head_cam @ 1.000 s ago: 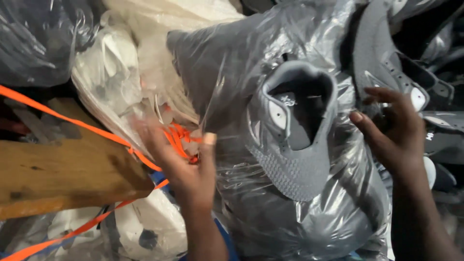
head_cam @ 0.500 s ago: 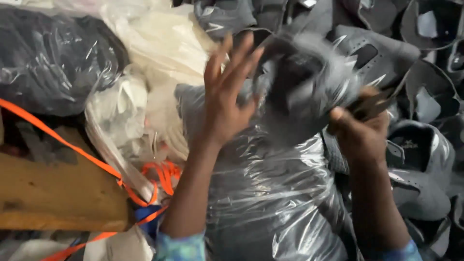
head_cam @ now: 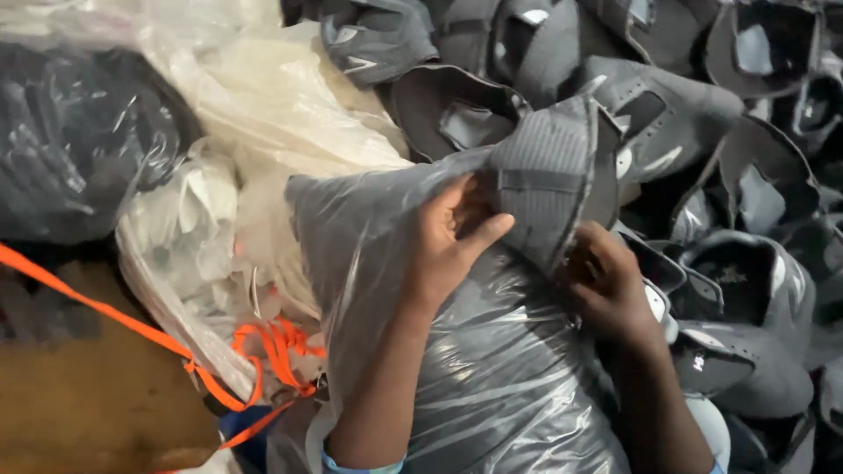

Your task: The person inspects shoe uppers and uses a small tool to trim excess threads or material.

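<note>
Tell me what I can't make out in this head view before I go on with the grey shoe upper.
- Right hand fingertips: tucked behind the grey knit shoe upper, so its grip is unclear.
- Contents of the clear plastic bag of grey pieces: blurred by glare and folds.
- Orange strap: both ends cut off by the left and bottom edges.
- Left hand: palm side hidden; only the back shows, pressed on the upper.

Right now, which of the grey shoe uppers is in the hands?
The ribbed grey upper atop the clear bag, held by left hand and right hand; others lie piled behind.
</note>
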